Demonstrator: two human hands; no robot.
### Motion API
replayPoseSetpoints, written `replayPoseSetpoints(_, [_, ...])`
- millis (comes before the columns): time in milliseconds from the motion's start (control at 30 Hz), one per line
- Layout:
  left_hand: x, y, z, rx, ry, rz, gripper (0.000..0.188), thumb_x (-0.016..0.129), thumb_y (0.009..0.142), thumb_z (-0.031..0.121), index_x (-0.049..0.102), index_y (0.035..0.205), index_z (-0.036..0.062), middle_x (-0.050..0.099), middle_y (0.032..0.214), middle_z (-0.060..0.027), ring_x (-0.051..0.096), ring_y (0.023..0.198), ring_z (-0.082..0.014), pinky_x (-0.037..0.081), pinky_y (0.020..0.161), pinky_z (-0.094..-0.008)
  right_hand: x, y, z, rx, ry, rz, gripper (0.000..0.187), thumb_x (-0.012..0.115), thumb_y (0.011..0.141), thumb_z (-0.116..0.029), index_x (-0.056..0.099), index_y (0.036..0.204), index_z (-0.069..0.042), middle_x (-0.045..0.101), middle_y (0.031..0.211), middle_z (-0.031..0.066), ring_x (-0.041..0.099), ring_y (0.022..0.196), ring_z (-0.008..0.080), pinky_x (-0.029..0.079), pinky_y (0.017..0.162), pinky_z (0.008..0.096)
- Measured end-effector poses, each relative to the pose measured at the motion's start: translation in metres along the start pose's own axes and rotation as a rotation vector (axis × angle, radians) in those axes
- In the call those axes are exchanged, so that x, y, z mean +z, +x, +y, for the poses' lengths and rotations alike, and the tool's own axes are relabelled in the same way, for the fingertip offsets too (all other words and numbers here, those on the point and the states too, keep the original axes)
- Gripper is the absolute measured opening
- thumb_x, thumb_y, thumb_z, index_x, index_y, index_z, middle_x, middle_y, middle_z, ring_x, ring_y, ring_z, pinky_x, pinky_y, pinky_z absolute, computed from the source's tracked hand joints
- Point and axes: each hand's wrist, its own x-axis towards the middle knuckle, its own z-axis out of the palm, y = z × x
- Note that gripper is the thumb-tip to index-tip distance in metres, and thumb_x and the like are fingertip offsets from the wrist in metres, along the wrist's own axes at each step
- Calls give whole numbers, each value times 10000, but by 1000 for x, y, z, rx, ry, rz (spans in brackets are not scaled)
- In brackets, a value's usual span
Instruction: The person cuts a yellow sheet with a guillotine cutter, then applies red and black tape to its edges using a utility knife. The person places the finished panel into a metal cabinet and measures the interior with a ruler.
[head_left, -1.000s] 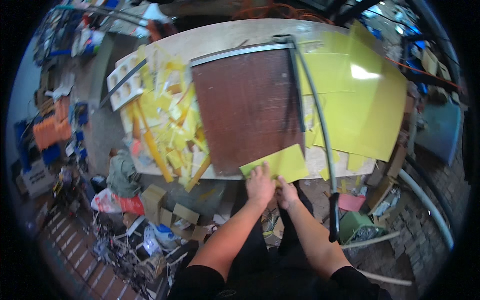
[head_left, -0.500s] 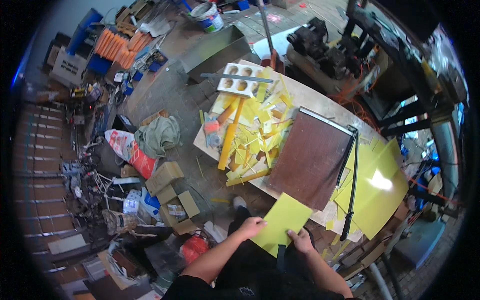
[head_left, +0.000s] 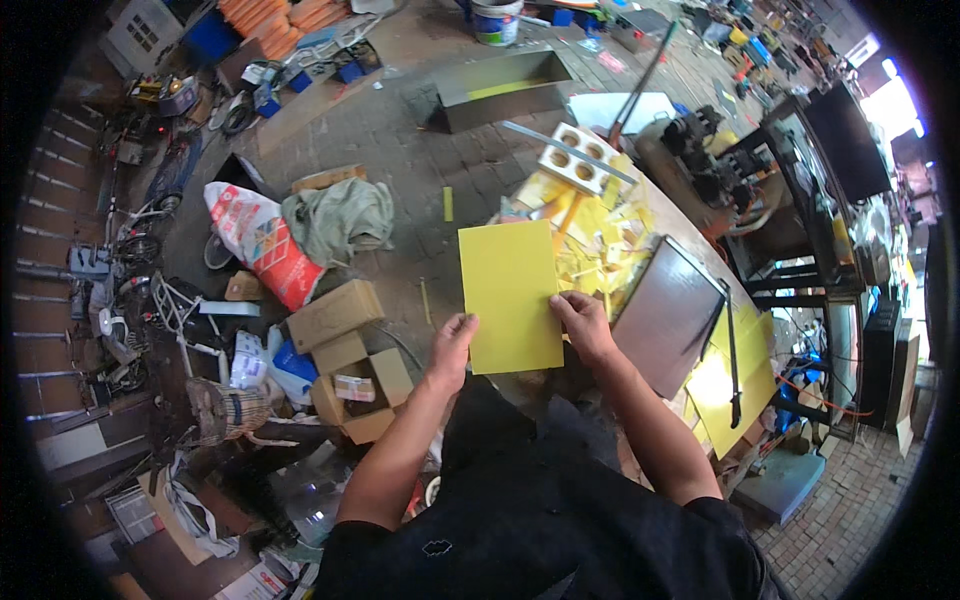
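A flat rectangular yellow sheet (head_left: pixel 511 290) is held out in front of my body, its long sides running away from me. My left hand (head_left: pixel 455 345) grips its left edge near the lower corner. On the opposite edge, my right hand (head_left: pixel 582 318) pinches the sheet between thumb and fingers. Beyond it, to the right, a paper cutter (head_left: pixel 665 320) with a brown bed lies on the wooden table; its long black lever arm (head_left: pixel 735 370) is on the right side. Yellow offcuts (head_left: pixel 610 240) are heaped on the table behind the sheet.
Larger yellow sheets (head_left: pixel 735 400) lie right of the cutter. A white block with round holes (head_left: pixel 578 158) sits at the table's far end, a metal bar across it. An open metal box (head_left: pixel 505 90) stands on the floor beyond. Cardboard boxes (head_left: pixel 335 312) and a red-white sack (head_left: pixel 262 245) are at left.
Both hands have carried the yellow sheet up and left, away from the cutter, and turned it upright. The head view has swung, so the table now appears further right.
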Motion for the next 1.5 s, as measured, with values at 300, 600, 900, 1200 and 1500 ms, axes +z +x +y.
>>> replayPoseSetpoints(300, [-117, 18, 128, 137, -315, 25, 253, 556, 1105, 284, 657, 1184, 66, 727, 1177, -55, 711, 1034, -179, 574, 886, -356, 140, 77, -63, -22, 205, -64, 280, 621, 1073, -262, 652, 1177, -4, 706, 843, 79, 675, 688, 151, 550, 638, 284])
replayPoseSetpoints(600, [-191, 94, 208, 189, -31, 135, 223, 580, 1098, 260, 650, 1102, 48, 712, 1041, -21, 682, 924, -134, 547, 830, -298, 263, 201, -114, -224, 93, -203, 244, 655, 1055, -242, 692, 1081, -2, 687, 882, -4, 616, 769, 87, 496, 715, 251])
replayPoseSetpoints(900, [-198, 211, 306, 111, -169, 135, 249, 559, 1105, 259, 655, 1198, 48, 724, 1157, -58, 700, 1033, -170, 560, 900, -331, 299, 328, -161, 57, 463, -171, 248, 638, 1060, -267, 641, 895, -82, 620, 776, -18, 553, 652, 91, 452, 606, 283])
replayPoseSetpoints(1200, [-185, 345, 370, 60, -147, 83, 268, 557, 1102, 246, 646, 1240, 34, 717, 1204, -89, 698, 1076, -214, 563, 940, -368, 224, 402, -225, 67, 210, -4, 589, 719, 998, -442, 525, 1349, -10, 675, 993, 80, 664, 869, 165, 563, 734, 333])
replayPoseSetpoints(1500, [-95, 520, 377, -329, 63, -23, 235, 622, 1072, 277, 639, 1178, 69, 725, 1076, -51, 702, 955, -164, 583, 826, -348, 195, 523, -240, 106, 5, 181, 259, 691, 973, -90, 672, 1196, 40, 735, 1008, 50, 681, 889, 123, 541, 814, 277])
